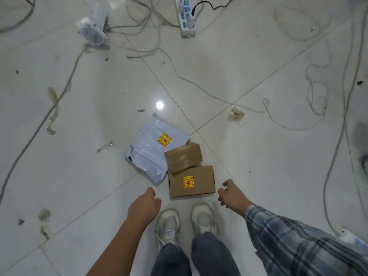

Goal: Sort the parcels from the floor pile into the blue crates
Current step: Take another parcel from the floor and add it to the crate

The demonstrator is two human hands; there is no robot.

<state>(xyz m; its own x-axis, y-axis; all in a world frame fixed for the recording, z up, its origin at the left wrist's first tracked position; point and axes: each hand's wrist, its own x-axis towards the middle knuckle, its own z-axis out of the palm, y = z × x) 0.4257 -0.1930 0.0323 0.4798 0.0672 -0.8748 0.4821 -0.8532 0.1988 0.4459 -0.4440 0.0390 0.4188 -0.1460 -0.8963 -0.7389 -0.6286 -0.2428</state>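
Here both hands, left [144,204] and right [232,196], hang loosely curled, each grip empty, fingertips partly hidden.

white fan [93,34], power strip [186,16], loose cables [199,84]

Two brown cardboard boxes [191,181], pale blue-white mailer bag [151,150], yellow-and-red stickers [164,139], blue plaid sleeve [298,240], grey-white glossy floor tiles [79,136].

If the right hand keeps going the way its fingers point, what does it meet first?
Probably the large box: the right hand sits just off its right edge, empty, fingers curled toward it. Depth is unclear, so it may be above the box rather than level with it.
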